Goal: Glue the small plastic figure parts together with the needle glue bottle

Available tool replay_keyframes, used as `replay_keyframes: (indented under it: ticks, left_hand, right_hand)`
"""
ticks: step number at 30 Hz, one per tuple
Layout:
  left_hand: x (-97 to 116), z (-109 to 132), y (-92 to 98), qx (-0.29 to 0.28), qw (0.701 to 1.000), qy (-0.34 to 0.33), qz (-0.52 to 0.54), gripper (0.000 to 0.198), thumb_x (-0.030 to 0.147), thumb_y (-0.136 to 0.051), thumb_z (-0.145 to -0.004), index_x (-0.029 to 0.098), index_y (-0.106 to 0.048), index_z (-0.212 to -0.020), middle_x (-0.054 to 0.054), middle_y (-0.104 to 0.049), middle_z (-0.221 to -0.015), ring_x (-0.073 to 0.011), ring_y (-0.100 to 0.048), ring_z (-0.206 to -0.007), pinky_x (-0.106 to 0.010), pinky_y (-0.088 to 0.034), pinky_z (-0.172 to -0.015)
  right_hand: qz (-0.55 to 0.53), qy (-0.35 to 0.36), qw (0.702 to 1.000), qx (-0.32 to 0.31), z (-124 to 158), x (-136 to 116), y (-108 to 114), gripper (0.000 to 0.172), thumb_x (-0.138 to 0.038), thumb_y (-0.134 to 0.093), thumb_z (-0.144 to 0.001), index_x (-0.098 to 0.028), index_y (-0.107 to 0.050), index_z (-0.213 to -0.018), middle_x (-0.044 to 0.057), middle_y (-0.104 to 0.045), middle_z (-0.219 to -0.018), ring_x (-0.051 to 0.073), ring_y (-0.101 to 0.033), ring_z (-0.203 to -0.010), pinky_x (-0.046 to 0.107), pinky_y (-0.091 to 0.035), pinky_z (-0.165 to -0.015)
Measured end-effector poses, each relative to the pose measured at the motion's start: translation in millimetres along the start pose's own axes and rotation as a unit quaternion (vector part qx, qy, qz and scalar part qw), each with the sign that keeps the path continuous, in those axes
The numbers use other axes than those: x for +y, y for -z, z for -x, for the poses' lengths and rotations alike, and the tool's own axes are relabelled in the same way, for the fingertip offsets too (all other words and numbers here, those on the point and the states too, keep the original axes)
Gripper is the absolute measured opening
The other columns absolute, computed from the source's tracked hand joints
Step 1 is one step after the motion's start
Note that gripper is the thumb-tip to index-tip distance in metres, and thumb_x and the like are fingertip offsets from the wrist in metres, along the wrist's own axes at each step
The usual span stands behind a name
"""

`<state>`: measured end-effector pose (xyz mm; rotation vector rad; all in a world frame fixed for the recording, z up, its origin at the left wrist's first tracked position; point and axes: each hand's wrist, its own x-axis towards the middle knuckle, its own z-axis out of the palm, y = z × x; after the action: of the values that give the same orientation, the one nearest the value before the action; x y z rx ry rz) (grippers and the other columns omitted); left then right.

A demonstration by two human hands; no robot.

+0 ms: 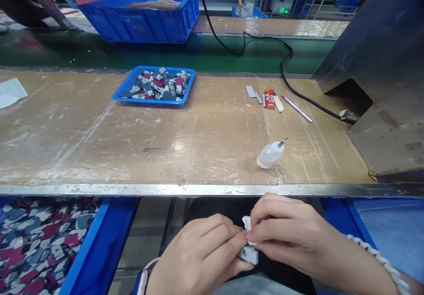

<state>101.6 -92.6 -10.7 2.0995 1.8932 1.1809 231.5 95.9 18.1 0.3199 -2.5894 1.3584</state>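
Both hands meet below the front edge of the workbench, over my lap. My left hand (202, 253) is curled, its fingertips pinching a small grey-white block (249, 254). My right hand (285, 233) is closed over the same spot, gripping a crumpled white scrap (247, 222) pressed against the block. A small white squeeze bottle (270, 154) with a metal needle tip lies tilted on the bench just above my hands.
A shallow blue tray (152, 100) holds several grey, red and white pieces. Small tools and a red item (269, 98) lie at the right beside a black cable (298, 94). A metal machine housing (384, 87) stands right. Blue bins (99, 246) flank my lap.
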Motion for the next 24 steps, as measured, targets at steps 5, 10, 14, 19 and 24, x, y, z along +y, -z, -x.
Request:
replay_keyframes:
  ticks: [5,10,14,19,24]
  left_hand:
    - [0,-2,-0.5,0.01,1.0,-0.011,0.024,0.018,0.023,-0.054,-0.102,0.009,-0.063,-0.109,-0.01,-0.071,-0.091,-0.0193,-0.065,-0.083,-0.03,-0.058,-0.071]
    - [-1,-2,1.4,0.032,0.998,-0.023,0.043,0.021,0.021,-0.054,-0.101,0.006,-0.065,-0.111,-0.015,-0.073,-0.1,-0.0215,-0.068,-0.092,-0.032,-0.06,-0.078]
    - [-1,-4,3.3,0.036,0.998,-0.018,0.041,0.022,0.023,-0.052,-0.103,0.007,-0.065,-0.11,-0.014,-0.073,-0.095,-0.0212,-0.069,-0.09,-0.031,-0.06,-0.076]
    - [3,-9,3.8,0.036,0.999,-0.012,0.029,0.02,0.025,-0.049,-0.104,0.01,-0.063,-0.106,-0.011,-0.071,-0.088,-0.0199,-0.067,-0.084,-0.029,-0.058,-0.071]
    - [2,-3,-1.5,0.041,0.999,-0.006,0.031,0.016,0.022,-0.051,-0.103,0.011,-0.062,-0.103,-0.011,-0.071,-0.089,-0.0209,-0.066,-0.083,-0.031,-0.057,-0.067]
  right_hand:
    - [0.025,0.015,1.0,0.003,4,-3,4,0.011,-0.009,-0.059,-0.096,-0.014,-0.067,-0.102,0.005,-0.066,-0.096,0.011,-0.06,-0.089,0.022,-0.052,-0.079]
    - [-0.016,-0.014,0.997,0.07,10,-8,7,0.011,-0.008,-0.065,-0.092,-0.016,-0.066,-0.1,0.003,-0.069,-0.095,0.008,-0.065,-0.087,0.017,-0.054,-0.079]
    - [-0.016,-0.021,0.994,0.103,11,-10,7,0.013,-0.006,-0.069,-0.088,-0.014,-0.067,-0.097,0.003,-0.071,-0.097,0.007,-0.068,-0.09,0.014,-0.055,-0.082]
    - [0.048,0.036,0.993,0.099,7,-15,3,0.011,-0.005,-0.06,-0.093,-0.012,-0.069,-0.095,0.007,-0.071,-0.094,0.011,-0.068,-0.086,0.02,-0.059,-0.076]
    - [0.079,0.038,0.993,0.08,6,-16,-3,0.014,-0.001,-0.06,-0.092,-0.01,-0.07,-0.097,0.007,-0.07,-0.093,0.014,-0.064,-0.09,0.022,-0.058,-0.08]
